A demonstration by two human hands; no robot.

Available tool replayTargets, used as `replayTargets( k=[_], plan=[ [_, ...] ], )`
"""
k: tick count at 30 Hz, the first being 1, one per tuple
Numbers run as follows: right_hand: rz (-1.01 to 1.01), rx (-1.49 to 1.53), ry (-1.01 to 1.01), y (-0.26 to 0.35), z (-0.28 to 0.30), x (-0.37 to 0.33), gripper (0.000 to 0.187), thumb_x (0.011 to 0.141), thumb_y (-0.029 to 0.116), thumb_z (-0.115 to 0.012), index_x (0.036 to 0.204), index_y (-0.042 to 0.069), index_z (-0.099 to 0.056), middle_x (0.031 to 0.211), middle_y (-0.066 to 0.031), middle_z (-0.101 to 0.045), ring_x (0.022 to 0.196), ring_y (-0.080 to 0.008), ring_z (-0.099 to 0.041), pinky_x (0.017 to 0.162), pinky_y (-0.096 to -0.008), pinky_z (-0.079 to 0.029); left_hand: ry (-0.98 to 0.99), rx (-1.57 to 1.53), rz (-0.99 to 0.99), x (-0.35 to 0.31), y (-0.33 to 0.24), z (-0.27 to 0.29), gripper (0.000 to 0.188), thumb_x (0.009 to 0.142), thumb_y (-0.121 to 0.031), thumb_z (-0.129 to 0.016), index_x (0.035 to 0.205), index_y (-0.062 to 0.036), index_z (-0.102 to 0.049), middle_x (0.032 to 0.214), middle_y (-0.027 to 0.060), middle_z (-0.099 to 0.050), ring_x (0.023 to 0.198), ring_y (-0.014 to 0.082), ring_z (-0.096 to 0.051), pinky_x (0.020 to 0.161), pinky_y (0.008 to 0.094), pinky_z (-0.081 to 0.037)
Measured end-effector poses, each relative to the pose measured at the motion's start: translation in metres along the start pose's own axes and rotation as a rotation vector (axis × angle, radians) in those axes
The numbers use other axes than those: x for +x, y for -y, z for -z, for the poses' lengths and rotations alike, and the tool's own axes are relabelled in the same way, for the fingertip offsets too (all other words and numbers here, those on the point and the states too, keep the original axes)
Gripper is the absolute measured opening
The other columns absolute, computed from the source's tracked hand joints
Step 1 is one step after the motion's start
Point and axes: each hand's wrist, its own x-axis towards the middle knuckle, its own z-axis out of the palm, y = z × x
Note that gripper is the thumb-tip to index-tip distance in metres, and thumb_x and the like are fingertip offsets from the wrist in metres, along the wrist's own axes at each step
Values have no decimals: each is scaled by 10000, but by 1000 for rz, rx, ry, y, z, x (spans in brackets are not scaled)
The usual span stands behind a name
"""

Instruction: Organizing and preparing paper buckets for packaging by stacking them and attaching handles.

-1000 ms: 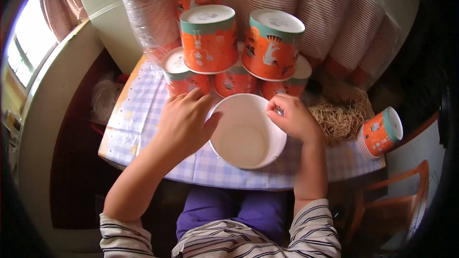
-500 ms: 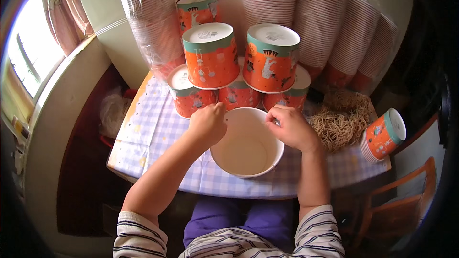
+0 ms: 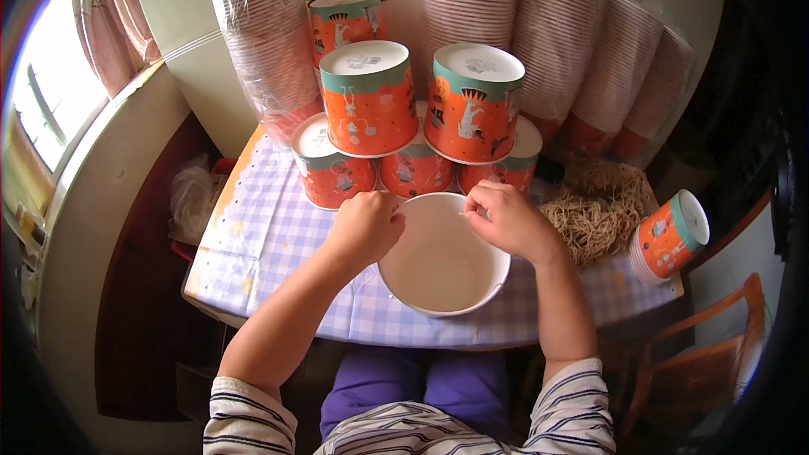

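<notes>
A large white paper bucket (image 3: 444,265) stands mouth up on the table near its front edge, its inside facing me. At the bucket's far left rim is my left hand (image 3: 366,223), closed, with the thumb pressed to curled fingers. My right hand (image 3: 504,217) is closed in a pinch over the far right rim, and a tiny pale bit shows at its fingertips. What either hand holds is too small or hidden to name. Just beyond, upturned orange-and-green buckets are piled, with two on top, a left one (image 3: 371,101) and a right one (image 3: 474,105).
Plastic-wrapped stacks of buckets, such as the left stack (image 3: 268,42) and a right stack (image 3: 560,34), line the wall. A heap of tan shredded filler (image 3: 598,215) lies right of the buckets. Small nested tubs (image 3: 666,236) lean at the right edge of the checked tablecloth (image 3: 261,244). A wooden chair (image 3: 699,354) stands beyond.
The white bucket has shifted slightly to the right. My hands have moved a little closer together over its far rim, both still closed.
</notes>
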Motion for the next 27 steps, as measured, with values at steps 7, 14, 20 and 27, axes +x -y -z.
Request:
replayTargets(
  k=[7, 14, 20, 27],
  plan=[
    [-16, -39, 2, 3, 1, 0, 68, 770, 68, -585, 769, 3, -564, 779, -145, -592, 737, -325, -598, 648, -400, -480, 42, -177, -160, -6, 8, 4, 280, 710, -136, -629, 944, 17, -636, 864, 188, -660, 816, 308, -651, 730, 403, -521],
    [83, -32, 32, -12, 1, 10, 85, 793, 74, -606, 787, -2, -570, 806, -114, -575, 753, -266, -587, 678, -362, -473, 306, -675, 107, -24, 20, 18, 287, 842, -177, -608, 1034, 34, -636, 845, 106, -676, 746, 159, -654, 661, 290, -517],
    [127, 71, 103, 38, 5, 17, 71, 796, 84, -624, 818, 17, -620, 864, -93, -559, 806, -256, -601, 708, -353, -483, 250, -909, 217, -52, 31, 1, 235, 913, -118, -542, 1035, 67, -619, 835, 93, -670, 738, 124, -644, 671, 256, -511],
    [16, -26, 105, 59, -23, 14, 87, 788, 104, -612, 792, 17, -616, 820, -118, -583, 792, -288, -600, 696, -371, -480, 106, -849, 81, -49, 26, -10, 222, 903, -88, -552, 1048, 67, -617, 882, 91, -677, 804, 120, -638, 718, 255, -519]
  ],
)
